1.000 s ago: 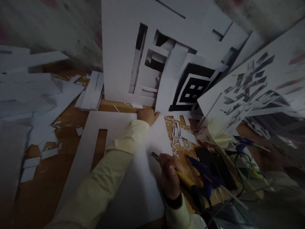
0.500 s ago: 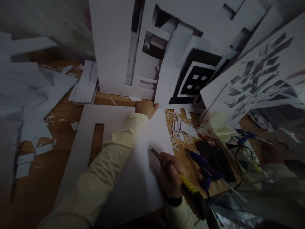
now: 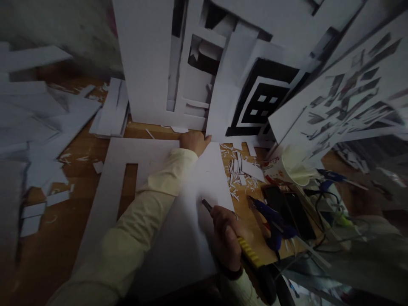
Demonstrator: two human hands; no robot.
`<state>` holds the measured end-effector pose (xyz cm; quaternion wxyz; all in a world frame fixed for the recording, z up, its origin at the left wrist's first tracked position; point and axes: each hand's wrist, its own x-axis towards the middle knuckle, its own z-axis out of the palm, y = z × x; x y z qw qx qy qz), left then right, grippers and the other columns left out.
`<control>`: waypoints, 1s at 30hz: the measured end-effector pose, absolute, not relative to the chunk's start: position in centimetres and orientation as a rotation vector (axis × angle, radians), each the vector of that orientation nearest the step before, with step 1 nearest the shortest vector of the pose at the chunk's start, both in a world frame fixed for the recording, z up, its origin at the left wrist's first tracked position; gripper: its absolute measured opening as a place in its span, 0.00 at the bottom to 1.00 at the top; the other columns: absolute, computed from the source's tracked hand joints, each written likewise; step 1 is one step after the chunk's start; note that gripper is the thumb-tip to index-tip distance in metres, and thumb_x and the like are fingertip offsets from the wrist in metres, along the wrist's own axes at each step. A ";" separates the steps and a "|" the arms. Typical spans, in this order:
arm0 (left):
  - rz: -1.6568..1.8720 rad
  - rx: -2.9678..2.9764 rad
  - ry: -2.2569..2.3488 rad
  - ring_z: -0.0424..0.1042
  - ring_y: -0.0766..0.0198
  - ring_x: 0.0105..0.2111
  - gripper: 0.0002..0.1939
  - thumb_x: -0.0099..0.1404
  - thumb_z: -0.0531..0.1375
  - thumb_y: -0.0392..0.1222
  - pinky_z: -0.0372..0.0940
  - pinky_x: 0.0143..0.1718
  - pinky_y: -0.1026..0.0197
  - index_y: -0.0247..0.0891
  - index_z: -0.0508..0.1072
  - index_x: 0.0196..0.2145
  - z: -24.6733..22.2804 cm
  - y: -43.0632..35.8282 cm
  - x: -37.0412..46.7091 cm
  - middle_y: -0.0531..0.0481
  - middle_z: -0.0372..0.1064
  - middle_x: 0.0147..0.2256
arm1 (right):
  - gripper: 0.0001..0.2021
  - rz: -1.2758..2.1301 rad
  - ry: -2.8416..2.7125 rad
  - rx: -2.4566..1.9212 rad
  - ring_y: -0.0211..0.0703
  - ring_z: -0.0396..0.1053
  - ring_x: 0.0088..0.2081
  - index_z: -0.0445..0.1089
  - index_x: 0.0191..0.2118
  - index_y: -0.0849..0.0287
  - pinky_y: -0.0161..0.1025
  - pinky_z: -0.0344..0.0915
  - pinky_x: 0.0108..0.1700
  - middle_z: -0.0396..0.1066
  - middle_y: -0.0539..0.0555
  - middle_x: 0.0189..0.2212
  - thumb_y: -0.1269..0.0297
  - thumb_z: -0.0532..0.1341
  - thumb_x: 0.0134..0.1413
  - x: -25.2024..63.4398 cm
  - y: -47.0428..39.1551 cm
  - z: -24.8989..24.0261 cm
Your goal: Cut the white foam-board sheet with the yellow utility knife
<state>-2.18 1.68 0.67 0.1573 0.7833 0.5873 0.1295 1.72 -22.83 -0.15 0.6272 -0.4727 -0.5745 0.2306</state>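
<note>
A large white board (image 3: 191, 182) with a narrow rectangular cutout at its left lies on the wooden table. My left hand (image 3: 194, 142) is on the board's far edge, fingers curled down and mostly hidden from view. Over the right part of the board, my right hand (image 3: 227, 238) is closed round a yellow-and-black utility knife (image 3: 250, 250). The knife's blade points up and left, its tip close to the board; whether it touches is unclear.
White panels with openings (image 3: 149, 63) stand behind the board. White scraps (image 3: 240, 168) lie right of it, near a blue glue gun (image 3: 274, 219), dark phones (image 3: 298, 212) and a paper cup (image 3: 287, 170). More white offcuts (image 3: 47, 123) are piled left. Another person's sleeve (image 3: 376, 242) shows at right.
The view has shifted slightly. Both hands keep nearly the same place on the board, and the knife remains in my right hand.
</note>
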 end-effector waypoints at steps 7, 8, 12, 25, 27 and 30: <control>0.386 2.269 1.688 0.75 0.46 0.43 0.31 0.71 0.47 0.59 0.64 0.42 0.52 0.30 0.79 0.42 0.7 1.7 -2.2 0.32 0.76 0.41 | 0.16 0.508 -1.234 -0.986 0.38 0.53 0.21 0.52 0.22 0.55 0.39 0.54 0.28 0.47 0.44 0.18 0.60 0.51 0.61 1.2 -22.9 -0.1; 0.382 2.276 1.689 0.75 0.46 0.43 0.31 0.71 0.47 0.59 0.64 0.42 0.52 0.30 0.80 0.42 0.7 1.7 -2.2 0.32 0.76 0.41 | 0.15 0.517 -1.236 -0.967 0.37 0.54 0.22 0.53 0.22 0.55 0.39 0.54 0.28 0.48 0.45 0.18 0.61 0.51 0.61 1.2 -23.0 -0.1; 0.353 2.270 1.703 0.74 0.46 0.43 0.32 0.71 0.46 0.59 0.64 0.42 0.52 0.30 0.79 0.43 0.7 1.7 -2.1 0.32 0.76 0.41 | 0.16 0.526 -1.212 -0.950 0.37 0.53 0.21 0.53 0.22 0.55 0.39 0.52 0.28 0.47 0.45 0.18 0.61 0.51 0.61 0.9 -23.0 0.2; 0.301 2.259 1.694 0.74 0.46 0.45 0.32 0.71 0.46 0.60 0.64 0.43 0.52 0.30 0.79 0.45 0.9 1.7 -2.2 0.31 0.76 0.43 | 0.15 0.439 -1.237 -0.985 0.37 0.50 0.20 0.50 0.23 0.55 0.39 0.51 0.26 0.45 0.45 0.18 0.60 0.50 0.61 0.7 -23.8 0.0; 0.304 2.264 1.693 0.73 0.46 0.46 0.32 0.71 0.45 0.59 0.63 0.44 0.52 0.30 0.79 0.45 0.9 1.7 -2.2 0.32 0.76 0.43 | 0.15 0.432 -1.244 -0.971 0.37 0.49 0.20 0.50 0.23 0.55 0.40 0.51 0.26 0.45 0.45 0.18 0.61 0.50 0.60 0.7 -24.0 0.0; 0.318 2.274 1.688 0.74 0.47 0.45 0.32 0.71 0.45 0.59 0.63 0.43 0.53 0.31 0.79 0.44 0.8 1.7 -2.2 0.33 0.76 0.43 | 0.14 0.429 -1.274 -0.977 0.37 0.50 0.20 0.50 0.24 0.55 0.40 0.51 0.26 0.45 0.45 0.18 0.60 0.49 0.61 0.8 -24.2 0.4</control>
